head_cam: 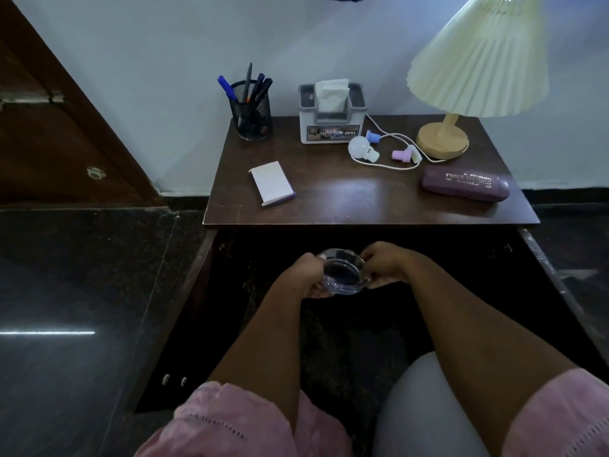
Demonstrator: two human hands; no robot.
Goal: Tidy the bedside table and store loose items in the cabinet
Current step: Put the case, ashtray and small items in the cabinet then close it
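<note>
A clear glass ashtray (pixel 343 275) is held below the front edge of the dark wooden bedside table (pixel 362 206), in front of the open, dark cabinet (pixel 263 245). My left hand (pixel 306 275) grips its left rim and my right hand (pixel 389 263) grips its right rim. On the tabletop lie a small white box (pixel 272 186), a purple glasses case (pixel 464 183), a white bulb (pixel 360 147) with a cord and pastel plugs (pixel 400 155).
At the back of the table stand a mesh pen holder (pixel 252 113), a grey tissue box (pixel 332 117) and a lamp (pixel 443 140) with a cream pleated shade. The cabinet doors (pixel 171 311) hang open at both sides. A wooden door (pixel 49 127) is at left.
</note>
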